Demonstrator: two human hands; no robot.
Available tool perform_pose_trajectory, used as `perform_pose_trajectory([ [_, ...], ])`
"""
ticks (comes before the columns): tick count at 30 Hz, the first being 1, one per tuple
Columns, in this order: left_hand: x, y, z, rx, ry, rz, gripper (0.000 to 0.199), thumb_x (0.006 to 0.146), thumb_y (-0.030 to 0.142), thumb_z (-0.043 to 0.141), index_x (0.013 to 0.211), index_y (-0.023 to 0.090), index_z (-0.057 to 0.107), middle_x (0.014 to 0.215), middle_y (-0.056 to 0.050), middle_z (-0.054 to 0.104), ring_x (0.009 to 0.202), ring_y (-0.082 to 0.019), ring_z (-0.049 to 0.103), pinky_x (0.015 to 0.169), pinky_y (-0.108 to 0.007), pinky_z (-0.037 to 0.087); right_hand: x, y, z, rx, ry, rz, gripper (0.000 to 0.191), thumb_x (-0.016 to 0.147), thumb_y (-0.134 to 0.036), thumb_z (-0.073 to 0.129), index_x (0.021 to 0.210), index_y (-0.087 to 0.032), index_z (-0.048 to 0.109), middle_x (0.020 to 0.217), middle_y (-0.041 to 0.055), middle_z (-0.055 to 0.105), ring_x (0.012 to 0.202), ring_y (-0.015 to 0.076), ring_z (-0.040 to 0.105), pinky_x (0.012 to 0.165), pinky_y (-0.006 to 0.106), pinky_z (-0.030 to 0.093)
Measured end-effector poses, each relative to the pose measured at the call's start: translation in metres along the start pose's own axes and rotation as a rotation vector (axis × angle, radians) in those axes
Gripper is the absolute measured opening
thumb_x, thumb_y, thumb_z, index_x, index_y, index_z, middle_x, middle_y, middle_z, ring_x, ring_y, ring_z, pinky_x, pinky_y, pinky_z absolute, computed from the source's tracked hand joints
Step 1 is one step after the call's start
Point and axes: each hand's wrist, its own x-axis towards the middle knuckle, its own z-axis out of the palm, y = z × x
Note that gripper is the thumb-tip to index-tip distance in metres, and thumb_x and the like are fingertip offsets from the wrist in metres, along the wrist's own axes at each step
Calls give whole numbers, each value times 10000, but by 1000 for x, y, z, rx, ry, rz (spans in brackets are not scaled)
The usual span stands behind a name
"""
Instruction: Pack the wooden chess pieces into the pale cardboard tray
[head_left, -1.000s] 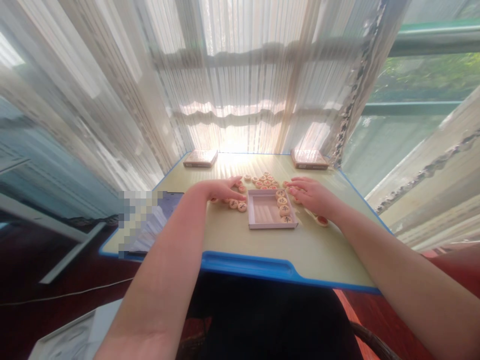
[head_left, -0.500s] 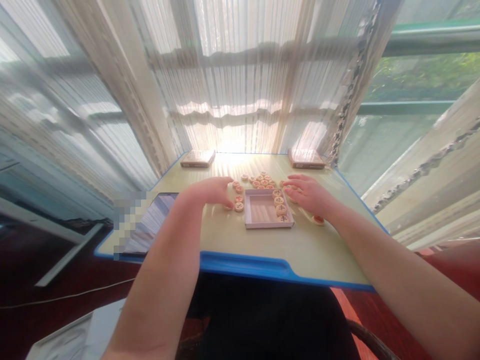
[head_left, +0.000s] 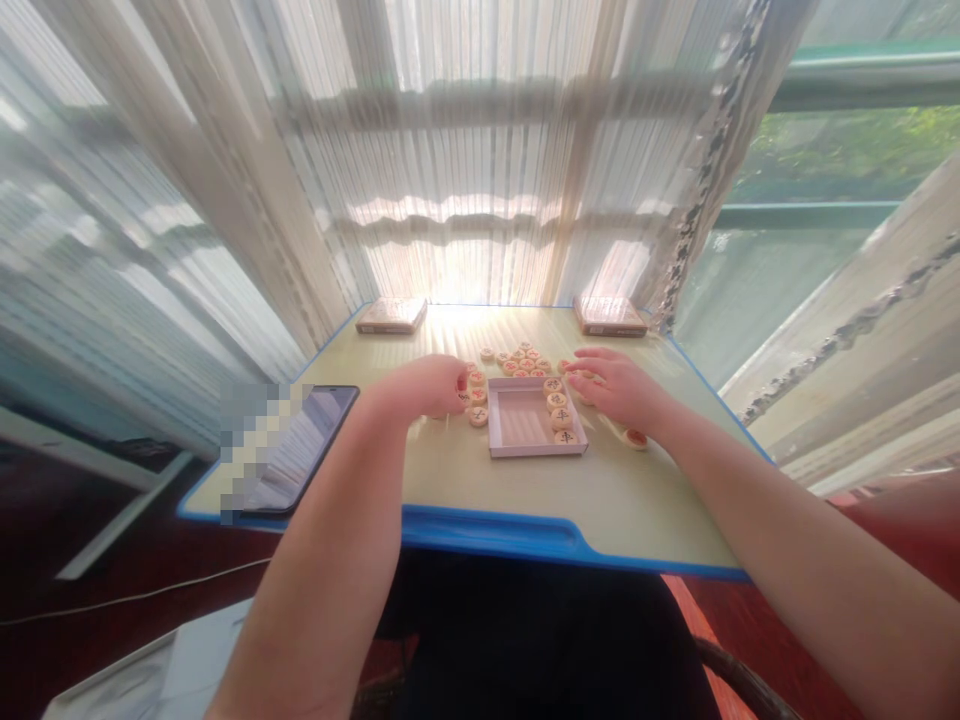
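A shallow pale box [head_left: 516,450] lies in the middle of the table, with a column of several Chinese chess pieces [head_left: 557,401] with black characters along its right side. Just left of the box, my left hand [head_left: 435,386] is closed, fingers and thumb around a Chinese chess piece [head_left: 463,398]. Beside those fingers sit more round pieces [head_left: 478,416]. My right hand [head_left: 611,385] rests to the right of the box, fingers stretched out over several pieces that it partly hides. One piece [head_left: 634,439] lies under that wrist's near side.
A cluster of red-marked pieces [head_left: 525,361] lies behind the box. Two flat boxes, one at the back left [head_left: 391,316] and one at the back right [head_left: 610,316], stand near the curtain [head_left: 480,150]. A tablet [head_left: 319,450] lies at the left, partly behind my left forearm.
The fingers of my left hand have gone from spread apart to closed around a piece. My right hand stays in about the same place.
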Motion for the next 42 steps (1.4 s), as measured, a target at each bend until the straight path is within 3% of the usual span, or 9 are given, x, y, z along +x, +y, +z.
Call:
perform_pose_trajectory([
  [5,-1,6,-2,-171,106,141,221,720,331,543,892,228,635,965,-40,667,790,-203,617,616,-282,478,-1,-3,-2,12,13,-28,347,876,-380,467,1082,-213,691,1250,96,588,1163,233,527,1022,400,396],
  [9,1,8,2,-169,14,151,249,707,312,556,930,235,635,949,-38,670,752,-200,616,595,-287,473,-2,-7,-4,29,36,-117,331,876,-373,467,1043,-207,701,1219,85,611,1133,229,543,1011,390,404],
  [14,1,-2,4,-60,-100,145,326,641,288,605,961,232,630,947,-45,676,774,-213,615,641,-302,467,-3,-11,-5,28,49,-112,320,867,-366,480,1026,-205,706,1201,94,621,1131,249,540,1006,416,405],
  [21,-1,-6,2,24,-148,105,501,631,257,592,1133,261,578,1174,-75,597,953,-258,594,765,-325,474,-3,-9,-3,13,47,-137,310,865,-362,490,1014,-205,710,1186,89,626,1116,240,548,999,396,414],
  [24,1,-4,3,113,-192,87,474,603,290,637,1071,224,590,1104,-90,612,927,-268,596,728,-321,471,-3,-9,-3,13,56,-144,307,865,-360,491,1012,-207,712,1183,90,629,1118,246,550,1002,405,413],
  [29,4,-6,3,89,-178,2,305,628,241,582,928,184,590,877,-65,654,682,-201,600,559,-276,421,-2,-8,-3,35,69,-166,309,863,-364,493,999,-197,715,1164,105,636,1095,262,562,982,442,434],
  [32,2,-5,0,-57,-125,-1,266,648,274,595,895,178,595,842,-61,651,621,-172,580,504,-256,389,-2,-7,-2,30,69,-165,302,860,-356,501,998,-188,711,1181,117,622,1107,273,556,984,462,434],
  [37,4,13,0,-532,25,151,284,743,354,593,973,190,622,940,-59,646,760,-157,597,583,-236,438,-9,-18,-9,73,154,-200,277,855,-354,524,1023,-205,687,1303,130,522,1194,289,501,965,479,452],
  [42,12,35,14,-1162,-111,241,174,767,241,611,879,114,654,800,-57,624,729,-122,594,726,-285,492,-18,-40,-16,181,229,-420,273,844,-300,557,1091,-215,638,1215,118,567,1134,241,542,961,426,464],
])
